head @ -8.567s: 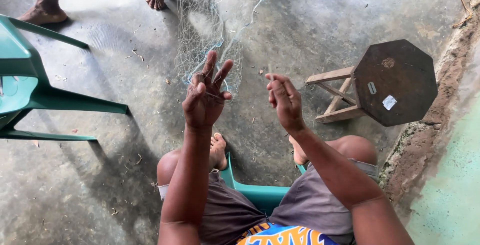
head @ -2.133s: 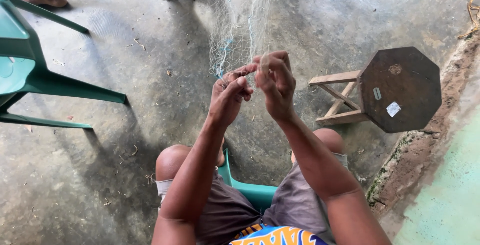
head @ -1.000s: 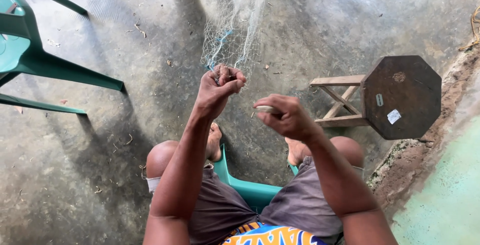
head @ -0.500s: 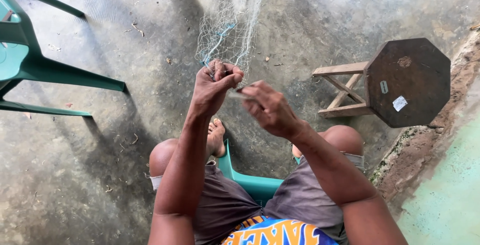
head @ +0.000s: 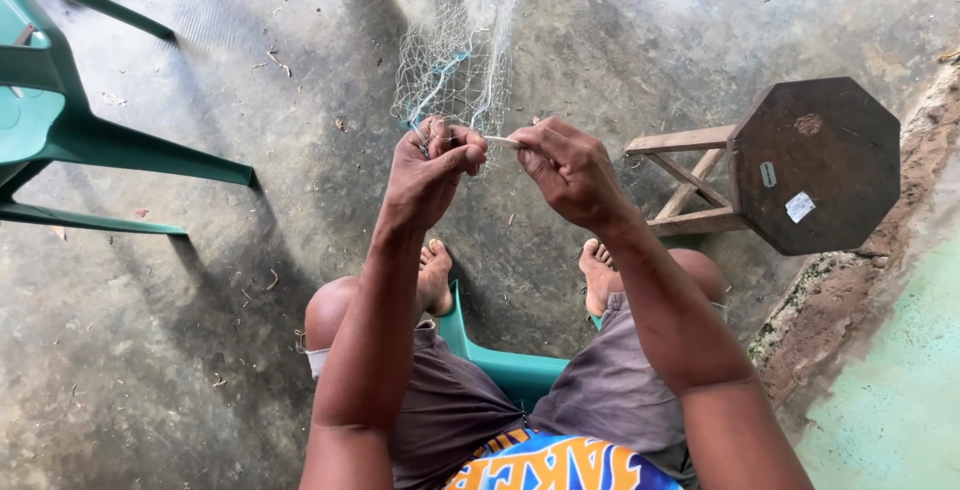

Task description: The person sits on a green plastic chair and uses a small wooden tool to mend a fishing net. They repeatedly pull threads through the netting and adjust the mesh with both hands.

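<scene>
Head view: two hands (head: 500,165), one net (head: 455,60)

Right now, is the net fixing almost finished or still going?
Still going, it seems. The left hand pinches the fishing net and the right hand holds a thin pale tool at the same spot, so one bit is being worked on. The net stretches on up out of view, so I cannot tell how much is already done or how much is left.
</scene>
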